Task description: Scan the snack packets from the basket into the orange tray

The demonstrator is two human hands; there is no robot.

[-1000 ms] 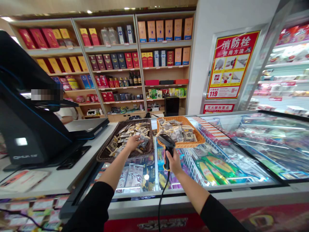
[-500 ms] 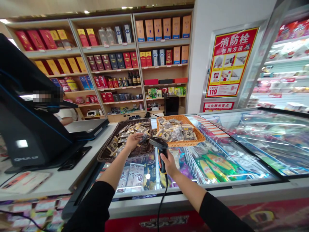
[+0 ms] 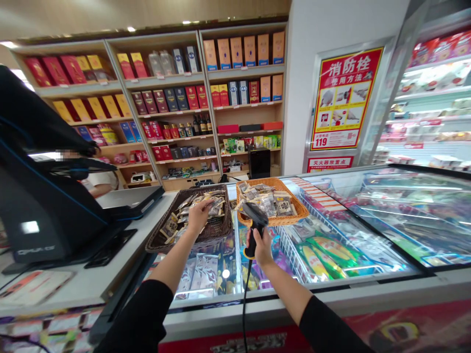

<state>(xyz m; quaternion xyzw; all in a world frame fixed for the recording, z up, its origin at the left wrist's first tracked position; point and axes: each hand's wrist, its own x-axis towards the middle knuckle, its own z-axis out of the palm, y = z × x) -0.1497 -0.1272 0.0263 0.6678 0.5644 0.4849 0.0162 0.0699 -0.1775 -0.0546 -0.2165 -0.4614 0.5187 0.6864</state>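
My right hand [image 3: 262,246] is wrapped round the grip of a black barcode scanner [image 3: 254,220], which stands upright in front of the orange basket. Its cable [image 3: 246,299] hangs down toward me. My left hand [image 3: 198,217] reaches over the dark brown wicker basket [image 3: 217,229], fingers pinched at a small snack packet [image 3: 217,206] among the others there. The fingertips partly hide what they grip. Beside it, the orange wicker basket [image 3: 302,210] holds more snack packets [image 3: 283,206], with the scanner's head overlapping its near edge.
Both baskets rest on a glass-topped chest freezer [image 3: 320,284] with packaged food inside. To the left, a black checkout scale [image 3: 55,211] and a phone-like black slab [image 3: 110,249] occupy the counter [image 3: 88,279]. A person [image 3: 101,181] is behind it. Shelves of boxes [image 3: 172,100] line the back.
My left hand has shifted slightly left within the dark basket. The scanner in my right hand has moved slightly right, and its head has turned. The view has shifted a little.
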